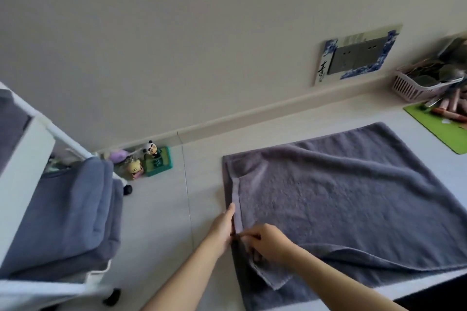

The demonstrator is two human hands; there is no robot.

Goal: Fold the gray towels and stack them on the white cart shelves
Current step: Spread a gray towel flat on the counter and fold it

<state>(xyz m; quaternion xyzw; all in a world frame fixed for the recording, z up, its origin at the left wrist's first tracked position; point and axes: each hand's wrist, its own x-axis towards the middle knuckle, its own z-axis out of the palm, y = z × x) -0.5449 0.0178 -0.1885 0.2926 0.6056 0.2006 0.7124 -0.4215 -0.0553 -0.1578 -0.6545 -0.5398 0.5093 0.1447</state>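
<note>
The gray towel (353, 209) is spread on the white surface (161, 209), folded over once so that an upper layer lies on a lower one, with ripples across the top layer and the 2 left hems not yet matched. The hemmed left edge is being worked at. The left hand (223, 228) is laid along that edge with its fingers fairly straight, pressing against the hem; whether the thumb is closed on the cloth cannot be told. The right hand (265, 242) is curled and appears to pinch the upper layer's hem near the same spot.

The step in hand is judged to be the aligning of edges within the first fold. Next, the hems would need to be squared, the ripples smoothed, and a further fold made.

To the left, folded gray towels (65, 217) are already stacked on a shelf of the white cart (22, 174), so part of the task is done. Small figurines (151, 159) stand by the wall.
</note>
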